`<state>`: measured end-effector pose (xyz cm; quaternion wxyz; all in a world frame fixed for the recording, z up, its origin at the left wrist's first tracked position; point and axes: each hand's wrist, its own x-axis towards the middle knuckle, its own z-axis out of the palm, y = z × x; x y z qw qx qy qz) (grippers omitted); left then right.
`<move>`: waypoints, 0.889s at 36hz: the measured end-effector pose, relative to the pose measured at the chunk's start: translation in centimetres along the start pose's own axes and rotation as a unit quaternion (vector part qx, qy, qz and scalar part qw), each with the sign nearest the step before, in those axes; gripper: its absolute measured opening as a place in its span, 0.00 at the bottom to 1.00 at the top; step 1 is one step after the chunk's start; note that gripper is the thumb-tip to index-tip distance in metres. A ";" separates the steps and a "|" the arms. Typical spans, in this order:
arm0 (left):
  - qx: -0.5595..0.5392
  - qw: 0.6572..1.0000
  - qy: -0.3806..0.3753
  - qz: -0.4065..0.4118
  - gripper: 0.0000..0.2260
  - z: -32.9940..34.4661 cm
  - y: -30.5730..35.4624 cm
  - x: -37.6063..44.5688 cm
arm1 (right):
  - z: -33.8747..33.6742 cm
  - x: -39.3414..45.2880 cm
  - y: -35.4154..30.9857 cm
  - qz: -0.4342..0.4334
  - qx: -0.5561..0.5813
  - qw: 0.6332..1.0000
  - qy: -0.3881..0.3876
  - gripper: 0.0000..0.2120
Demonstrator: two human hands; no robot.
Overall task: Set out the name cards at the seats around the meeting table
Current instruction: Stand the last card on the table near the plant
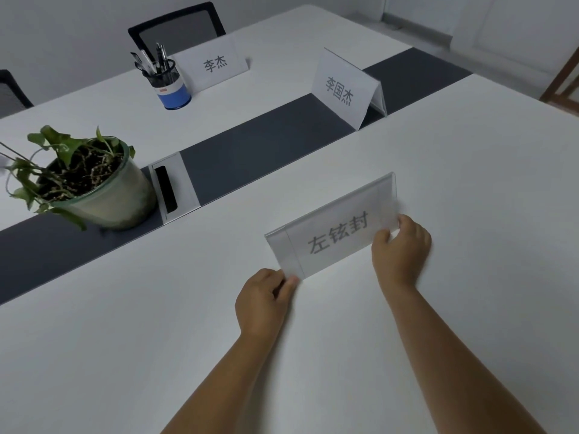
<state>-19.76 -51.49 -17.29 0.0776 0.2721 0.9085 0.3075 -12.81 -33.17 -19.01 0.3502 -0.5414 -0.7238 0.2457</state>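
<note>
Far side of table (438, 277): card (216, 65) at chair (178, 26), 2nd card (343, 89) on centre strip. Near edge: left hand (263, 300) & right hand (399, 249) pinch 3rd card's (335, 227) bottom corners, card on tabletop. Approx 2 placed, this one nearly; other seats unseen.

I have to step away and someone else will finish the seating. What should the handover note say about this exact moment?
Left hand: pinches the near left corner of the near name card.
Right hand: holds that card's right end. The card is on the white table, on the near side, with both grips on it.
Done: the far card stands by the pen holder in front of a chair; the middle card stands at the dark centre strip.
Left: square up the near card, let go, then check the seats out of view.
</note>
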 end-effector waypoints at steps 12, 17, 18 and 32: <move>-0.011 0.999 -0.007 0.049 0.22 0.3 -0.3 -0.2 | -0.1 -0.1 0.0 0.007 0.003 1.000 0.012 0.20; -0.015 0.999 -0.009 0.048 0.17 0.3 -0.5 -0.2 | -0.1 -0.1 0.1 0.010 -0.005 1.000 0.015 0.20; -0.013 0.999 -0.009 0.050 0.18 0.4 -0.5 -0.2 | -0.1 -0.1 0.1 0.008 -0.006 1.000 0.016 0.20; -0.050 0.999 -0.002 0.021 0.18 0.1 -0.3 -0.6 | -0.7 -0.4 0.0 0.019 0.050 0.998 0.022 0.21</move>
